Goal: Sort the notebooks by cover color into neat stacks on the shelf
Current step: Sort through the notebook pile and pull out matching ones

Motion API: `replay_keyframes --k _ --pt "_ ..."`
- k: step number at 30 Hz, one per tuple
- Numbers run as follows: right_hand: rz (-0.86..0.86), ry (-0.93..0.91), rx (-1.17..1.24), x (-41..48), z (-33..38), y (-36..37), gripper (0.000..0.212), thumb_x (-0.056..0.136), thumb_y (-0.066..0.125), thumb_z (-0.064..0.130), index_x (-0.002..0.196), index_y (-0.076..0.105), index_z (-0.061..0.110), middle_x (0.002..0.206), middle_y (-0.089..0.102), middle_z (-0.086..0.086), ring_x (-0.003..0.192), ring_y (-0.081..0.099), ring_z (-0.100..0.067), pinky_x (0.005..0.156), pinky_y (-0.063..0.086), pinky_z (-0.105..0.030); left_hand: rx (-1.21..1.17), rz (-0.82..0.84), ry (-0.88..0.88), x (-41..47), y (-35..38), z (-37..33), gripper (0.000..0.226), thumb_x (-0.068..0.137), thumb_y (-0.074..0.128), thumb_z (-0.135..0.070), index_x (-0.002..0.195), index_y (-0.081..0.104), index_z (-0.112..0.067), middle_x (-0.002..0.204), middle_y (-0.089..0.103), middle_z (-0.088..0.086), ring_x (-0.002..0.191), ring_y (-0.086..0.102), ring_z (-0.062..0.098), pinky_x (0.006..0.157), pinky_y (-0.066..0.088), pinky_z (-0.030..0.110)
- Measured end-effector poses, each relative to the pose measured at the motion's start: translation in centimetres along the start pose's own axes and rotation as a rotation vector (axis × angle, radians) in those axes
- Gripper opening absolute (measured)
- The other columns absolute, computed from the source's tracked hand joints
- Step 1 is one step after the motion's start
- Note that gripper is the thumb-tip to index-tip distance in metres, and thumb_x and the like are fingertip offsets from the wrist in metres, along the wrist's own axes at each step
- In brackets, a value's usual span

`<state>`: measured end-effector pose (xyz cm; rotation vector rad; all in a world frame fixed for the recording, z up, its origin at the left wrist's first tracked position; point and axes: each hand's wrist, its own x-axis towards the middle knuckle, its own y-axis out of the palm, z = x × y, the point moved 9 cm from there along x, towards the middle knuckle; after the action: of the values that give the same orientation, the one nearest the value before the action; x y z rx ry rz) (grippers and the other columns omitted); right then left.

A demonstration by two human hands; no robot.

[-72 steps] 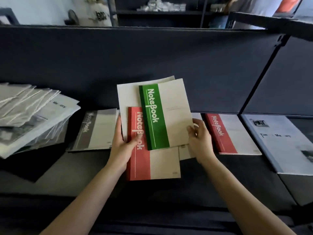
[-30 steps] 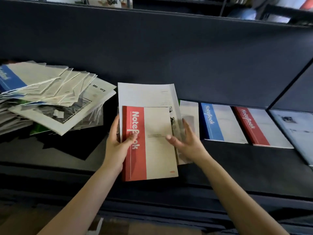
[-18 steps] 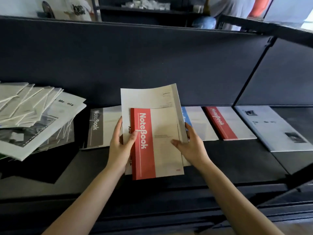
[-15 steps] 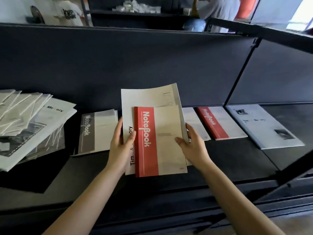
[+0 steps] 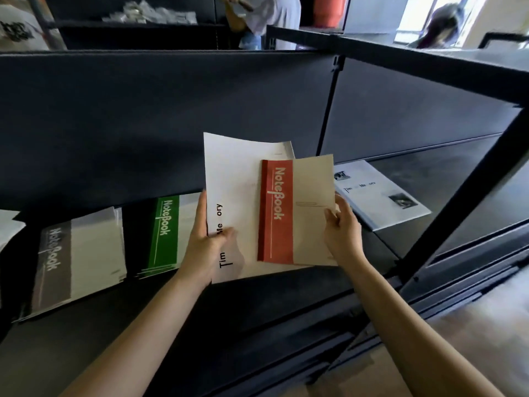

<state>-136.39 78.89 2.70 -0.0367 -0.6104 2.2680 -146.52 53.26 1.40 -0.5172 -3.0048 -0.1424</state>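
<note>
My right hand (image 5: 342,234) grips the right edge of a red-striped notebook (image 5: 297,213) and holds it above the shelf. My left hand (image 5: 204,242) holds a large white booklet (image 5: 234,181) by its left edge, thumb on the cover. The red notebook overlaps the white booklet's right side. On the shelf lie a green-striped notebook (image 5: 166,233) and a grey-striped notebook stack (image 5: 77,262) at left. Another white booklet (image 5: 378,193) lies at right. The stacks behind the held books are hidden.
The dark shelf board (image 5: 200,316) has a tall back panel (image 5: 171,116). A black frame post (image 5: 469,190) slants down on the right. People stand behind the shelf at the top.
My right hand has drawn the red notebook rightward off the white booklet, which stays in my left hand. The view has swung right; the green notebook lies on the shelf.
</note>
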Motion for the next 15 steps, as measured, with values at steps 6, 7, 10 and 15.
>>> replay_keyframes --k 6,7,10,15 --pt "-0.175 0.133 -0.033 6.0 -3.4 -5.4 0.037 0.096 0.043 0.012 0.130 0.055 0.023 0.099 0.064 -0.011 0.088 0.058 -0.027 0.072 0.045 -0.032 0.011 -0.067 0.007 1.6 -2.0 0.7 0.087 0.085 0.052 0.017 0.149 0.027 -0.037 0.131 0.057 -0.011 0.111 0.061 0.005 0.086 0.051 0.023" --pt "-0.186 0.147 -0.042 6.9 -3.5 -5.8 0.039 0.096 0.044 0.011 0.130 0.056 0.023 0.099 0.064 -0.010 0.087 0.057 -0.026 0.073 0.045 -0.031 0.021 -0.078 0.000 1.6 -2.4 0.8 0.086 0.086 0.052 0.016 0.148 0.027 -0.038 0.131 0.056 -0.012 0.111 0.060 0.003 0.084 0.052 0.020" --pt "-0.116 0.140 -0.121 9.8 -3.1 -5.0 0.045 0.093 0.041 0.008 0.131 0.057 0.027 0.103 0.065 -0.007 0.085 0.053 -0.021 0.072 0.039 -0.025 0.046 -0.108 -0.007 1.6 -3.4 0.9 0.085 0.087 0.052 0.014 0.149 0.026 -0.040 0.138 0.051 -0.013 0.120 0.054 0.003 0.092 0.048 0.022" --pt "0.057 0.051 -0.318 13.7 -2.8 0.3 0.042 0.092 0.045 0.008 0.129 0.059 0.023 0.120 0.064 -0.012 0.103 0.058 -0.035 0.079 0.044 -0.032 0.087 -0.117 -0.022 1.5 -4.3 0.7 0.086 0.088 0.054 0.011 0.147 0.026 -0.044 0.132 0.050 -0.028 0.113 0.053 -0.011 0.086 0.044 0.015"
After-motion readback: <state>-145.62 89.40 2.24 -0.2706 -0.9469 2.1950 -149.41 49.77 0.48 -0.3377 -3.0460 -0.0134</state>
